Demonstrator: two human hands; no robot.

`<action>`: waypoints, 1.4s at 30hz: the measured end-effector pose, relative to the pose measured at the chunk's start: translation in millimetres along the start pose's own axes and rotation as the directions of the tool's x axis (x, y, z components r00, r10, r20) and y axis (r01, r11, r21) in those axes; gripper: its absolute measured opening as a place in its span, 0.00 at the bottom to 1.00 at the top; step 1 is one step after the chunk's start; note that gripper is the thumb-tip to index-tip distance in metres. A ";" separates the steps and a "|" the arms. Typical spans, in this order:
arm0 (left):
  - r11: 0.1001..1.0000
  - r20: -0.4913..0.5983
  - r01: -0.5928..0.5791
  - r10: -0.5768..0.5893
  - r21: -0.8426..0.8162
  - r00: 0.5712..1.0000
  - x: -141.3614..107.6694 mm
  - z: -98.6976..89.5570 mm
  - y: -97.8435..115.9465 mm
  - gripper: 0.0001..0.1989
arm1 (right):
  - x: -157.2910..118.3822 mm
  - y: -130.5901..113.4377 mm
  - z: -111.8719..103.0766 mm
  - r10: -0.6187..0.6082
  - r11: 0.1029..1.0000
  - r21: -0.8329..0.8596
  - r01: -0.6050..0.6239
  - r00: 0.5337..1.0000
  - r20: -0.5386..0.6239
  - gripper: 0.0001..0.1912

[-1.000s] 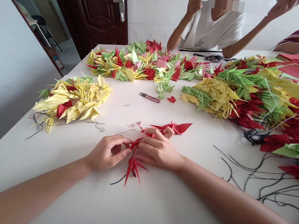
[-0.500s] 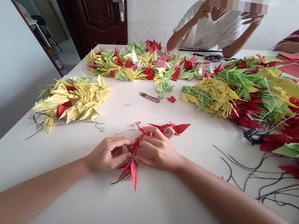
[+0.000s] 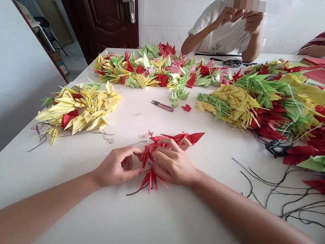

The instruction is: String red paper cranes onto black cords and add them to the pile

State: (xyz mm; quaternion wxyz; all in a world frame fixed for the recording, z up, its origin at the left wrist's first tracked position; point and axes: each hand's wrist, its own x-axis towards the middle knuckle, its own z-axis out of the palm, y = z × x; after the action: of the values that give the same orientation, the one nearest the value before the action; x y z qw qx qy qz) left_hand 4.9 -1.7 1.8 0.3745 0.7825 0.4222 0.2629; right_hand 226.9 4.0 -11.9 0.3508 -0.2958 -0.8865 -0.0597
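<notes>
A string of red folded paper cranes [image 3: 175, 137] on black cord lies in front of me. My right hand [image 3: 173, 162] is closed round the middle of it, fingers curled over the cranes. From the left, my left hand [image 3: 120, 166] grips a red crane [image 3: 145, 157] by its edge, with thumb and fingers bent. Below both hands hangs the lowest red crane [image 3: 150, 179], its points spread. The cord's loose black end [image 3: 136, 192] trails from it onto the table. My right fingers hide part of the string.
Pink-handled thread snips [image 3: 163, 106] lie beyond my hands, near a small red paper piece [image 3: 186, 107]. Yellow cranes [image 3: 90, 113] are heaped left, multicoloured cranes [image 3: 164, 71] behind, more strings [image 3: 274, 106] right. Black cords [image 3: 289, 194] spread at right. A co-worker [image 3: 231, 30] sits opposite.
The lowest red crane has shifted up and right, closer to my right hand, and its cord end moved with it. The co-worker's hands have come together.
</notes>
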 end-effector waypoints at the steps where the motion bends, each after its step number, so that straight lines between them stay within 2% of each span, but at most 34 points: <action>1: 1.000 0.001 0.007 -0.007 0.001 1.000 -0.1 0.0 0.1 0.17 | -0.3 0.2 0.6 0.006 1.000 -0.005 -0.006 1.000 -0.003 0.06; 11: 0.999 0.009 0.042 -0.042 0.031 0.999 0.0 -0.1 2.5 0.20 | 0.8 0.6 0.5 -0.003 0.999 -0.052 0.003 1.000 0.006 0.08; 21: 0.999 0.026 -0.018 0.017 0.046 1.000 -1.1 -0.3 -0.5 0.22 | 0.0 0.1 3.0 0.027 0.996 -0.090 -0.026 1.000 0.016 0.10; 26: 0.996 0.004 -0.076 0.076 0.042 0.997 -0.4 -1.3 0.1 0.16 | 1.6 -0.6 1.1 0.020 0.999 -0.044 -0.021 1.000 -0.018 0.09; 29: 0.997 -0.032 -0.066 0.067 0.038 0.997 0.9 -1.7 2.8 0.12 | 1.3 -0.9 0.8 0.024 0.998 -0.051 -0.024 1.000 -0.004 0.11; 32: 0.998 -0.066 -0.053 0.056 0.043 0.996 2.1 -1.8 4.2 0.12 | 0.3 -0.9 1.8 0.051 0.996 -0.073 -0.052 0.999 -0.008 0.10; 42: 0.998 -0.150 0.068 -0.069 -0.012 0.986 1.4 -0.6 -0.6 0.15 | 4.0 -1.8 0.9 0.224 0.965 -0.105 -0.241 0.964 -0.146 0.10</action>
State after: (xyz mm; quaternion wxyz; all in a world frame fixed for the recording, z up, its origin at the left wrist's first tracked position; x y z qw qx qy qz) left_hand 4.9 -0.1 1.8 0.3531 0.7444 0.4748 0.3095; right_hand 223.1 4.6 -9.8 0.3948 -0.4141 -0.8150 -0.0916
